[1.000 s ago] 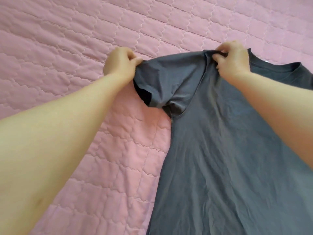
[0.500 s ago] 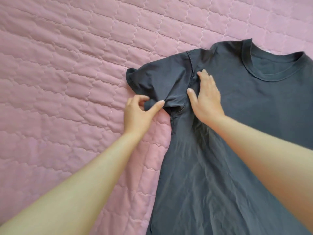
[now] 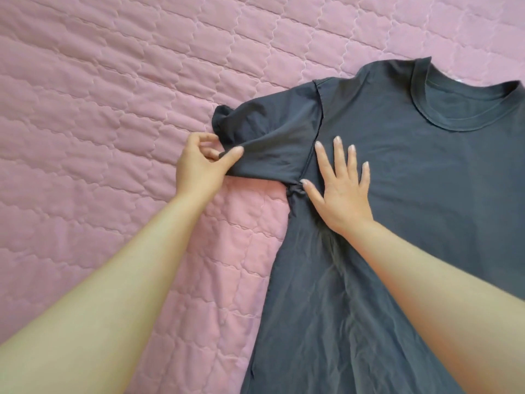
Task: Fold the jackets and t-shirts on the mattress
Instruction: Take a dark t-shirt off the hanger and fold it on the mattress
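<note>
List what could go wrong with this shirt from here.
1. The left hand pinches only the hem of the bunched sleeve; pulling may leave its curled cuff creased.
2. The right hand pins the t-shirt near the armpit only, so the body, already wrinkled lower down, might shift on the quilted mattress.

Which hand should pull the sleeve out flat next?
Probably the left hand: it already pinches the sleeve hem. The right hand lies open, flat on the t-shirt by the armpit, likely pinning it to the mattress.
</note>
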`<state>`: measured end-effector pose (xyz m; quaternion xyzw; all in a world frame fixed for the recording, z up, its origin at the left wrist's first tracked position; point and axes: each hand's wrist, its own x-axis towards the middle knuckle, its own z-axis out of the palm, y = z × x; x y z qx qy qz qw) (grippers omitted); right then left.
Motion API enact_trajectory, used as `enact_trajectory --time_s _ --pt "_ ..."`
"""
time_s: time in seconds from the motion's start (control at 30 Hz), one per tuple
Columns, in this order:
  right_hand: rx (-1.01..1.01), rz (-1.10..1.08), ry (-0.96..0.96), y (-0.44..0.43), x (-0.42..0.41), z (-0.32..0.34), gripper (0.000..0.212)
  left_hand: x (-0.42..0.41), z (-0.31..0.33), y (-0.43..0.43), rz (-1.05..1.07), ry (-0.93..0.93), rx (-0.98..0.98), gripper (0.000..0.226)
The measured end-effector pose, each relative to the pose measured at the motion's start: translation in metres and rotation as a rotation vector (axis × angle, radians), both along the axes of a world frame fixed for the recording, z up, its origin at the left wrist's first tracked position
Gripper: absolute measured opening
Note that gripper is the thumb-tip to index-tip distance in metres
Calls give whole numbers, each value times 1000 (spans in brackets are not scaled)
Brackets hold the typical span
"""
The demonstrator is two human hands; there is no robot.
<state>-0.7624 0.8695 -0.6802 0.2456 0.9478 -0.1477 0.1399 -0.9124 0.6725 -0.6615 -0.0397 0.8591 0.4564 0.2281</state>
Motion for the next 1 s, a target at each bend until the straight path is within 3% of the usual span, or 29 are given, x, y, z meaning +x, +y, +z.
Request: enact_trajectory --time_s 0.07,0.13,0.27,0.4,0.47,0.53,0.63,0.7,0.8,0.9,1.0 --pt "-37 61 4 1 -8 2 78 -4 6 13 100 -183 94 67" --pt "-141 42 26 3 -19 7 84 -14 7 24 137 -266 184 76" --pt "-289 -50 0 -1 -33 15 95 -24 13 39 68 -330 140 61" --pt "-296 -109 -37 -21 -47 26 108 -21 35 55 -35 -106 57 37" --pt "-475 -248 130 -34 -61 35 93 -8 57 72 -133 5 100 28" --pt "-712 -487 417 -41 -74 45 63 6 75 93 -226 50 213 21" --pt "-692 -731 624 -24 -71 59 15 20 100 123 -228 -107 504 14" --pt "-681 -897 789 5 -51 68 8 26 101 135 -215 -117 592 19" --pt "-685 -1280 881 61 3 58 15 49 68 141 -380 112 389 14" --pt "-894 -1493 742 102 51 39 45 87 25 135 -744 164 70 45" --pt "-1124 -1520 663 123 71 26 48 113 1 127 -1009 281 -299 74"
